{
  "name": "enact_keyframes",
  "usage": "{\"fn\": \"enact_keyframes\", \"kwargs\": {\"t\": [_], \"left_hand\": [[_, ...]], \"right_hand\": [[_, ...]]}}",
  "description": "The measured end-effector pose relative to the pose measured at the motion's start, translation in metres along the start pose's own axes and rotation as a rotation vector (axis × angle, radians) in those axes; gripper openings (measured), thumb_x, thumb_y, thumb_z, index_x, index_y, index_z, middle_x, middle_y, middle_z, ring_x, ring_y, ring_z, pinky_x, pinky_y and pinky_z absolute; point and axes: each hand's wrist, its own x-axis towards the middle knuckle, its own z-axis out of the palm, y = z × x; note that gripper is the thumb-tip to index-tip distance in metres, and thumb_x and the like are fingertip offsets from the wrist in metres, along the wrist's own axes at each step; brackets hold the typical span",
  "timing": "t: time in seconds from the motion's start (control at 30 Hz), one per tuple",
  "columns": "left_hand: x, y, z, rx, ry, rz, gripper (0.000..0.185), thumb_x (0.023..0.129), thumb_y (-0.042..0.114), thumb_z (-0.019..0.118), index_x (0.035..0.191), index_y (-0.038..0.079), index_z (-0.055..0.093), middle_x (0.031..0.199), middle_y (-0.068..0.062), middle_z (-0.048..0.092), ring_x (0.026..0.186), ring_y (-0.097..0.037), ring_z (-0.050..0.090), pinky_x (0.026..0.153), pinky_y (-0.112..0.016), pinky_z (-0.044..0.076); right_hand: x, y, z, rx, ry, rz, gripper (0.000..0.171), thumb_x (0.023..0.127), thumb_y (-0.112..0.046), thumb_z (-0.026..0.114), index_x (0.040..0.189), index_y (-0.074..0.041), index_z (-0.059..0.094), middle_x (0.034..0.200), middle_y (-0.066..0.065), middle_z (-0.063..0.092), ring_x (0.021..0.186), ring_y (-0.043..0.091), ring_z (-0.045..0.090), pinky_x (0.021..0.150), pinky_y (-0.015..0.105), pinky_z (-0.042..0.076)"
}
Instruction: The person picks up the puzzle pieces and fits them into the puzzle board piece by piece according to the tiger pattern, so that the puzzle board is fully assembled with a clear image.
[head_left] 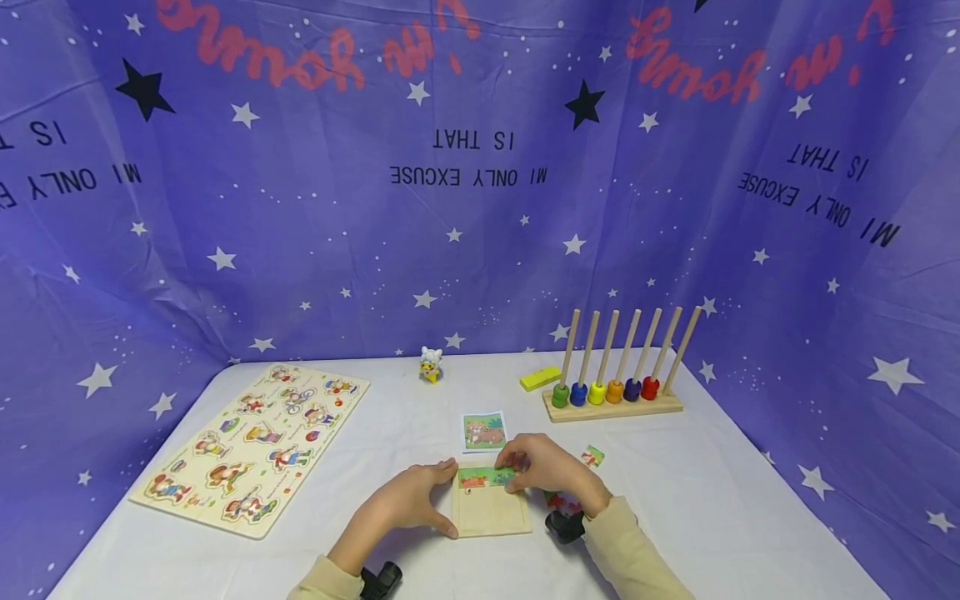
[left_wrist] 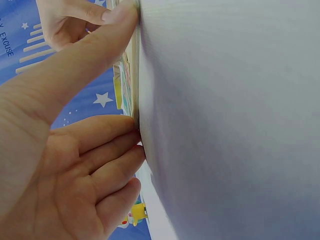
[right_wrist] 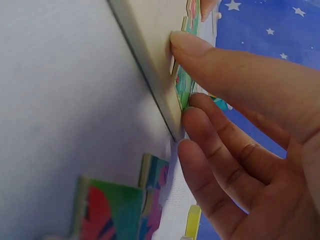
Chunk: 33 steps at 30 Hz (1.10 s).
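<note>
Fitting pieces into the small wooden puzzle tray on the counter [head_left: 675, 500].

The puzzle tray [head_left: 491, 512] lies near the counter's front edge, its top row filled and the rest bare. The left hand [head_left: 411, 498] braces the tray's left edge with straight fingers; the right hand [head_left: 547, 468] presses a green puzzle piece [head_left: 487, 477] at the tray's top right. Seating it flush seems the next need; a loose piece [head_left: 592, 455] lies right of the tray.
</note>
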Motion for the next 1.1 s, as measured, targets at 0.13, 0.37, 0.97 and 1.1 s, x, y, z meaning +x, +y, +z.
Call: {"fn": "enact_keyframes", "kwargs": {"t": [0.13, 0.37, 0.97, 1.1], "left_hand": [[0.0002, 0.0002, 0.0005, -0.001, 0.002, -0.004, 0.096, 0.061, 0.039, 0.088, 0.137, -0.006, 0.049, 0.144, -0.019, 0.045, 0.130, -0.040, 0.043, 0.107, -0.053, 0.035], [0.0002, 0.0001, 0.0006, -0.001, 0.000, -0.003, 0.096, 0.061, 0.038, 0.088, 0.137, -0.006, 0.048, 0.144, -0.020, 0.045, 0.131, -0.040, 0.043, 0.108, -0.052, 0.035], [0.0000, -0.0008, 0.0017, 0.000, -0.001, -0.009, 0.096, 0.062, 0.039, 0.088, 0.137, -0.005, 0.048, 0.145, -0.019, 0.044, 0.130, -0.041, 0.042, 0.107, -0.053, 0.036], [-0.0002, -0.0003, 0.0014, 0.003, 0.001, -0.009, 0.096, 0.061, 0.039, 0.088, 0.137, -0.005, 0.048, 0.145, -0.019, 0.044, 0.130, -0.041, 0.043, 0.107, -0.052, 0.036]], "right_hand": [[0.0003, 0.0010, -0.0005, -0.005, 0.008, 0.000, 0.028, 0.072, -0.011, 0.085, 0.097, -0.009, 0.072, 0.089, -0.002, 0.066, 0.077, 0.014, 0.058, 0.068, 0.025, 0.051], [0.0005, 0.0001, 0.0012, -0.001, 0.012, 0.001, 0.027, 0.073, -0.010, 0.084, 0.098, -0.009, 0.074, 0.091, -0.003, 0.067, 0.078, 0.012, 0.058, 0.069, 0.023, 0.051], [0.0003, -0.0017, -0.0004, -0.011, 0.029, 0.002, 0.018, 0.075, -0.010, 0.082, 0.092, -0.010, 0.075, 0.087, -0.002, 0.066, 0.079, 0.015, 0.058, 0.069, 0.024, 0.050], [0.0005, -0.0014, 0.0008, -0.004, 0.038, 0.026, 0.017, 0.076, -0.010, 0.082, 0.092, -0.011, 0.076, 0.086, -0.004, 0.065, 0.078, 0.014, 0.058, 0.069, 0.023, 0.050]]}}
